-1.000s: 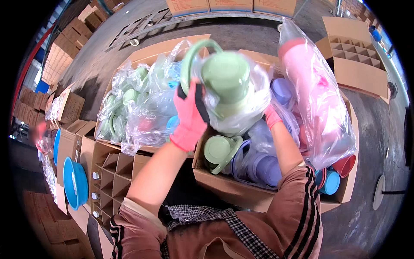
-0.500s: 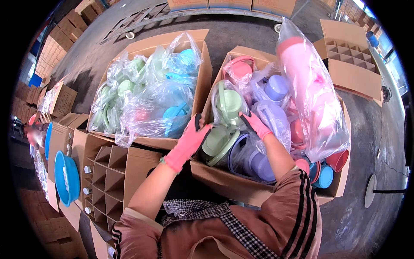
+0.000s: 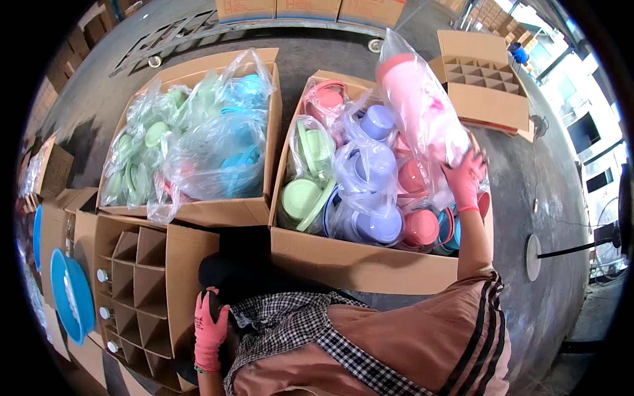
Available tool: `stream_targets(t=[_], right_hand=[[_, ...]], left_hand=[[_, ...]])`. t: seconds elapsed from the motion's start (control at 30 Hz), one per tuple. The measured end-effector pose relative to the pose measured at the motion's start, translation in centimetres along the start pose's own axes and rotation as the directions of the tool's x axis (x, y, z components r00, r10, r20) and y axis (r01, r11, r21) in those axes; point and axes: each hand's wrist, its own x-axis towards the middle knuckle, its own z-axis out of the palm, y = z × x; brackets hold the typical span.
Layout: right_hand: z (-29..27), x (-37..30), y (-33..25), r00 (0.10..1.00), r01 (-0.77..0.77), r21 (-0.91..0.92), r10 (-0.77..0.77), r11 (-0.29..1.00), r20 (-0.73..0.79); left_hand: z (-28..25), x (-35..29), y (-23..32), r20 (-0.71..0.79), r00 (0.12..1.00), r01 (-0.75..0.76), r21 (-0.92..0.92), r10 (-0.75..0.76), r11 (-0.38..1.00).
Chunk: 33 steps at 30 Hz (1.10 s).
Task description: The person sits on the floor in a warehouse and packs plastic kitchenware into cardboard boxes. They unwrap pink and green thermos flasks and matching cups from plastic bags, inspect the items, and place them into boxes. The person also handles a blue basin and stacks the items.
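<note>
Both hands are off the bagged green cup (image 3: pixel 317 146) now, so it's sitting on its own in the right-hand box (image 3: pixel 363 264). Left hand (image 3: pixel 210 330): empty, loosely open by my leg (image 3: pixel 234 272). Right hand (image 3: pixel 463 179) has moved onto the pink bagged stack (image 3: pixel 422 99); can't tell if it's gripping.

Left grip (image 3: pixel 210 328): pink glove (image 3: pixel 209 340), black at the fingers, small dark print on the back, snug cuff. Right grip (image 3: pixel 465 178): pink glove, dark at the fingertips, blurred there. Shirt (image 3: pixel 403 330): dusty brown; right sleeve (image 3: pixel 456 317) wide, ending above the forearm, marked with parallel black stripes. Apron (image 3: pixel 284 310): black-and-white check, gathered at the front, with matching strap (image 3: pixel 360 363) set diagonally. Legwear (image 3: pixel 241 267): black, plain.
</note>
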Motion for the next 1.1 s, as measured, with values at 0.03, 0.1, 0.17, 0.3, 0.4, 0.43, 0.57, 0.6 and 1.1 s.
stream_targets(t=[0.03,0.1,0.17,0.3,0.4,0.43,0.57,0.6,1.1], right_hand=[[1.2,-1.0,1.6,0.994,-0.097,-0.008,0.097,0.995,0.044],[4.5,-3.0,5.7,0.924,-0.355,0.401,0.252,0.844,0.288],[7.6,-5.1,8.4,0.704,-0.710,0.664,0.273,0.235,0.656],[5.8,-2.6,7.1,0.895,-0.445,0.712,0.259,0.543,0.362],[3.4,3.5,7.5,0.964,-0.261,0.872,0.166,0.415,0.210],[1.2,4.5,5.1,0.964,-0.250,0.914,0.174,0.320,0.203],[-10.9,5.5,-4.5,0.999,-0.038,0.970,0.000,0.238,0.039],[-13.2,5.9,-6.5,0.998,0.039,0.980,-0.060,0.193,-0.028],[-39.4,-10.0,-33.0,0.790,0.190,0.778,-0.377,-0.598,-0.483]], left_hand=[[0.4,-0.9,-0.5,-0.007,1.000,0.015,-0.026,-0.015,1.000],[1.3,-1.9,-1.2,-0.002,1.000,0.027,-0.070,-0.027,0.997],[2.3,-2.6,-1.7,-0.008,1.000,0.001,-0.075,-0.001,0.997],[2.1,-4.2,-2.3,0.003,0.999,-0.034,-0.078,0.034,0.996],[2.1,-4.5,-3.4,-0.099,0.994,-0.060,-0.060,0.054,0.996],[1.9,-5.1,-3.6,-0.154,0.987,-0.049,-0.058,0.039,0.997],[0.8,-5.1,-2.3,-0.114,0.993,-0.031,-0.140,0.015,0.990],[0.7,-5.0,-2.0,-0.109,0.993,-0.055,-0.131,0.041,0.990],[-4.0,1.8,0.6,-0.397,0.917,-0.340,-0.827,-0.037,0.449]])
